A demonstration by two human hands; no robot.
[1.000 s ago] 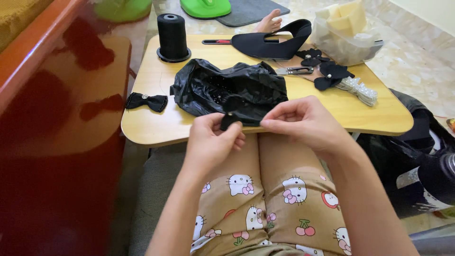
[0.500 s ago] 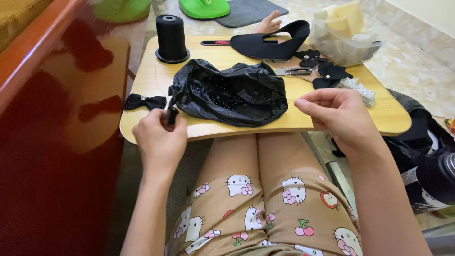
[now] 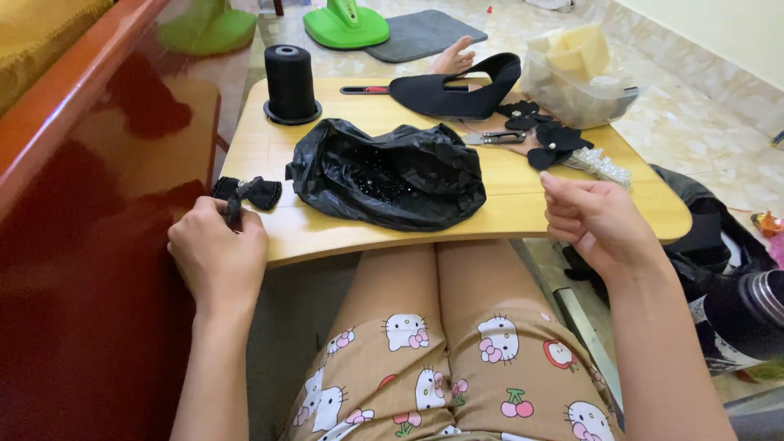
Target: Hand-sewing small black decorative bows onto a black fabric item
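Gripping a small black bow in closed fingers, the left hand sits at the left edge of the wooden table, touching another black bow lying there. Right hand hovers loosely curled, pinching nothing visible. Between them lies a crumpled black bag; a black thread spool stands behind, over tiled floor.

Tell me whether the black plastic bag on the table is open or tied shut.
Open. The black plastic bag lies with its mouth spread wide, and small black beads show inside.
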